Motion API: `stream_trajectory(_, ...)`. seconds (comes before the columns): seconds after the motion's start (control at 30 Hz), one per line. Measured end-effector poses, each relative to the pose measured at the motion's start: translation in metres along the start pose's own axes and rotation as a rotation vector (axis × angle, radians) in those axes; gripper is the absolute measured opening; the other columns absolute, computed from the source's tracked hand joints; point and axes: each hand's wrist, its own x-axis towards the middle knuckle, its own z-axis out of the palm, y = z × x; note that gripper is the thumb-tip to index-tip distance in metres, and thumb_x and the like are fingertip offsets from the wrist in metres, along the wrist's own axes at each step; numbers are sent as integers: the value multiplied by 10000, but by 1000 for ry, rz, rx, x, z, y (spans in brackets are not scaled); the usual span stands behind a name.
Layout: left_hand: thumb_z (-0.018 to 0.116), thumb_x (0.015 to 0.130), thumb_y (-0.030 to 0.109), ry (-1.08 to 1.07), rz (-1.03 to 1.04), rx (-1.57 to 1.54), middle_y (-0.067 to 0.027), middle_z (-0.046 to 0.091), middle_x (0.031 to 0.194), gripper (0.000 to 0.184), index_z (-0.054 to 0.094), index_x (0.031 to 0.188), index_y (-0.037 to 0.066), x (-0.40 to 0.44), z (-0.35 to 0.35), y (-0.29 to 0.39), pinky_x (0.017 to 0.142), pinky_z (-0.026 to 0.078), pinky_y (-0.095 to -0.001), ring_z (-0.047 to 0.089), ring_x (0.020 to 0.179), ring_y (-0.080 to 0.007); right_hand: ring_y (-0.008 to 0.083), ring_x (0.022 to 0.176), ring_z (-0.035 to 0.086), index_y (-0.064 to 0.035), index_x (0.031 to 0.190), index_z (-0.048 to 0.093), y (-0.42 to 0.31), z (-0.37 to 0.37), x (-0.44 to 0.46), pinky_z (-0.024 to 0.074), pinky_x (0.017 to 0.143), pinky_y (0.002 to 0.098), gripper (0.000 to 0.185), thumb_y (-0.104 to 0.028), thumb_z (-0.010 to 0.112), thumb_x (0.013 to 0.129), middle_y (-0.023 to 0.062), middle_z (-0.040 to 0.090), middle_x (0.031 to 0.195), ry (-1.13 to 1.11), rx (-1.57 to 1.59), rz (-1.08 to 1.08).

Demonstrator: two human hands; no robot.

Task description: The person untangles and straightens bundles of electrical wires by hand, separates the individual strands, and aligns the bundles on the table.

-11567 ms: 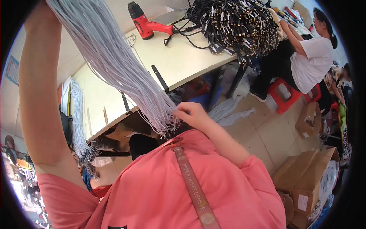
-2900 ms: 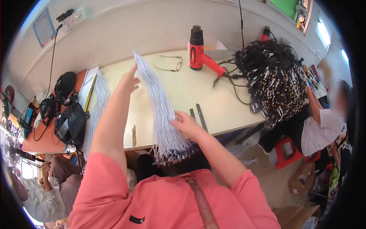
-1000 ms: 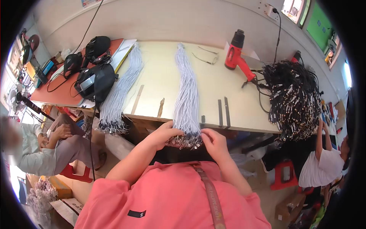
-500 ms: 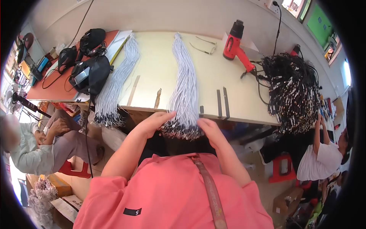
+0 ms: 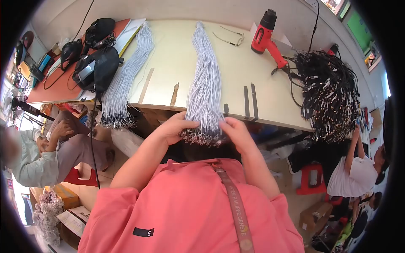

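A long bundle of pale grey-white cables (image 5: 204, 76) lies down the middle of the table, its dark, metal-tipped ends hanging over the front edge. My left hand (image 5: 174, 127) is closed on the left side of the bundle near those ends, thumb across the cables. At the right side, my right hand (image 5: 236, 131) pinches the bundle's edge with thumb and fingers. To the left lies a second pale cable bundle (image 5: 130, 76), its dark ends also hanging over the edge.
A red heat gun (image 5: 268, 40) stands at the back right, beside a heap of black cables (image 5: 327, 92). Glasses (image 5: 231, 38) lie behind. Black bags (image 5: 97, 69) rest on a red board (image 5: 55, 86). One person (image 5: 42, 156) sits left, another (image 5: 352, 177) right.
The bundle was first held up lengthwise, then laid on the table. Both hands have come to its lower end. Since half a second ago, my left hand's fingers have closed further around the cables.
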Motion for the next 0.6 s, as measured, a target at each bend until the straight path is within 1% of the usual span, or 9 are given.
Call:
stream_trajectory(0.03, 616, 782, 20, 0, -22, -43, -133, 599, 1082, 470, 455, 1218, -46, -2, -2, 2, 782, 535, -374, 626, 932, -235, 52, 722, 538, 28, 987, 614, 5, -8, 1, 442, 647, 227, 189, -129, 553, 901, -10, 620, 836, -5, 15, -19)
stream_trajectory(0.07, 604, 773, 13, -49, -13, -56, -145, 596, 1087, 482, 450, 1225, -49, -2, -5, 2, 788, 537, -388, 623, 943, -256, 77, 735, 557, 23, 997, 614, 5, -10, 0, 446, 661, 239, 193, -131, 557, 896, 8, 631, 849, 19, -19, -60)
stream_trajectory(0.1, 604, 775, 25, -65, -9, -64, -146, 596, 1088, 482, 449, 1226, -49, 0, -9, 0, 792, 537, -387, 622, 945, -254, 102, 749, 575, 18, 1008, 615, 5, -11, -1, 450, 675, 251, 199, -133, 561, 890, 26, 643, 861, 43, -55, -100)
stream_trajectory(0.2, 602, 785, 67, -102, -4, -70, -146, 598, 1085, 474, 455, 1220, -48, 4, -18, -3, 792, 536, -381, 621, 946, -245, 210, 774, 606, -12, 983, 623, -10, 5, -13, 456, 704, 315, 172, -103, 595, 840, 74, 648, 859, 384, -660, -524)
stream_trajectory(0.3, 604, 805, 120, -99, -18, -63, -137, 606, 1067, 431, 487, 1188, -40, 3, -18, -1, 765, 536, -366, 621, 933, -228, 290, 809, 593, -39, 936, 630, -37, 20, -21, 444, 733, 377, 162, -77, 622, 779, 107, 630, 853, 383, -983, -889)
stream_trajectory(0.33, 606, 816, 139, -84, -20, -77, -131, 609, 1057, 406, 503, 1168, -35, 2, -18, -1, 752, 536, -360, 621, 926, -220, 280, 812, 577, -43, 879, 627, -41, 29, -22, 429, 749, 398, 137, -70, 634, 745, 89, 613, 839, 332, -972, -957)
stream_trajectory(0.43, 605, 850, 206, 26, -47, -93, -107, 626, 999, 338, 549, 1099, -17, -4, -5, 7, 707, 532, -340, 627, 879, -201, 285, 832, 572, -41, 869, 630, -43, 47, -17, 423, 775, 387, 140, -58, 646, 732, 92, 608, 853, 155, -1026, -958)
stream_trajectory(0.47, 605, 862, 229, 74, -58, -94, -98, 633, 976, 323, 564, 1074, -10, -6, -1, 9, 692, 530, -333, 630, 859, -196, 281, 831, 562, -43, 842, 628, -35, 49, -12, 413, 773, 391, 128, -61, 650, 716, 83, 595, 853, 126, -1035, -958)
stream_trajectory(0.6, 633, 857, 238, 103, -71, 49, -100, 645, 943, 312, 596, 1027, -21, 3, -14, 5, 703, 530, -333, 638, 829, -179, 280, 829, 560, -41, 832, 623, -29, 52, -17, 414, 765, 394, 121, -59, 651, 716, 82, 607, 864, 73, -1051, -976)
